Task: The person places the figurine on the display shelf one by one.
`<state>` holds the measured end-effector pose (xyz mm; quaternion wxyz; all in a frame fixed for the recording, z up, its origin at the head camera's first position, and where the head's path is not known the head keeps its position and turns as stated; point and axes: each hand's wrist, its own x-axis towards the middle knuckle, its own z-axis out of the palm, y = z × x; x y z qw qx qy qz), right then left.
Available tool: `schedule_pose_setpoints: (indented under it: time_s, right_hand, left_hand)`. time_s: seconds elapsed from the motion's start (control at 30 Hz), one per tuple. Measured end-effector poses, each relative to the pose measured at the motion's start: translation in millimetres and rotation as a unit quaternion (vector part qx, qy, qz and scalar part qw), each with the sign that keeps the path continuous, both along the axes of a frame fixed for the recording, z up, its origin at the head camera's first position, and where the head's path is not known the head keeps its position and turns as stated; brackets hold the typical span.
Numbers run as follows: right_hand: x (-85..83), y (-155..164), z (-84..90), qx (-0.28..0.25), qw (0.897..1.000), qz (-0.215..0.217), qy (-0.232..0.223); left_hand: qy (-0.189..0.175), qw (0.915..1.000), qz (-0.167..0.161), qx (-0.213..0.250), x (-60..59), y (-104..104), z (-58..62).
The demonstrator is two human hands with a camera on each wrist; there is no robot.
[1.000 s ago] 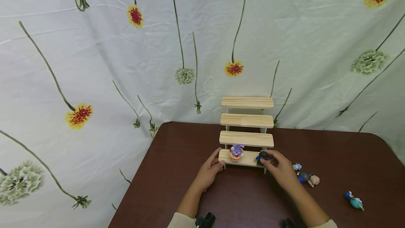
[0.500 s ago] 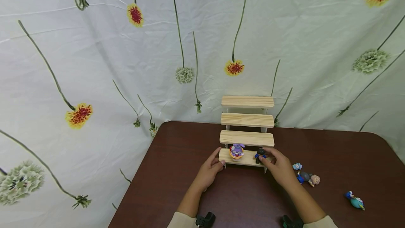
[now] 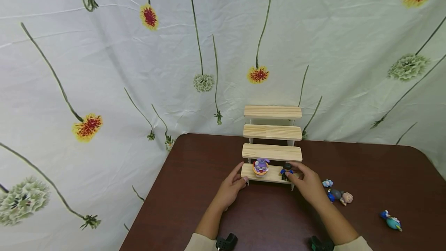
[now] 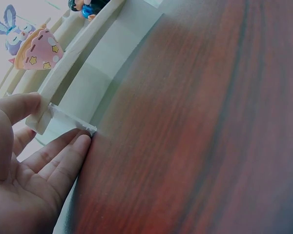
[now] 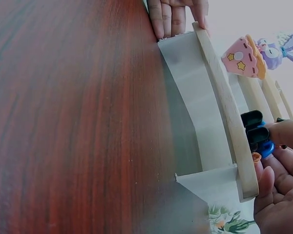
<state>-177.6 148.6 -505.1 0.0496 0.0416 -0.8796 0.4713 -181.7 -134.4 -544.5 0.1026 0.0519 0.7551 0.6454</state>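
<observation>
A four-step wooden display stand (image 3: 271,151) with pale legs stands on the table. My left hand (image 3: 230,189) grips the left end of its lowest step, thumb at the front and index finger toward the back. My right hand (image 3: 309,184) pinches a small dark-haired figurine (image 3: 287,168) in blue, at the right end of that same step. Its black feet (image 5: 256,126) are at the board's surface in the right wrist view; fingers hide part of the body. Left of it on the step sits a purple long-eared bunny figurine (image 3: 260,166) in a pink, star-marked cup shape (image 4: 40,51).
On the dark brown table (image 3: 181,189), right of my right hand, lie a small light-blue figurine (image 3: 327,183), a grey-and-blue one with a pinkish head (image 3: 339,196), and a turquoise one (image 3: 391,220) farther right. A flower-printed white cloth (image 3: 223,49) hangs behind.
My right hand has shifted the dark-haired figurine slightly left on the lowest step, and it appears more upright. Over the last half second both hands stay nearly still.
</observation>
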Motion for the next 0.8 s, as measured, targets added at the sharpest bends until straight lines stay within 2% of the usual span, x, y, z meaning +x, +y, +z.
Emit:
schedule_pose_setpoints:
  time_s: [0.3, 0.43, 0.8]
  right_hand:
    - [-0.8, 0, 1.6, -0.006, 1.0, 0.0, -0.004]
    - [1.5, 0, 2.0, -0.013, 1.0, -0.001, 0.005]
    - [9.3, 6, -3.5, -0.075, 0.996, 0.003, 0.04]
  left_hand:
    - [-0.005, 0.9999, 0.0, -0.011, -0.9, -1, -2.1]
    - [-0.003, 1.0, -0.001, -0.003, -1.6, -1, -3.0]
    - [0.0, 1.0, 0.002, 0.007, -1.8, 1, -3.9]
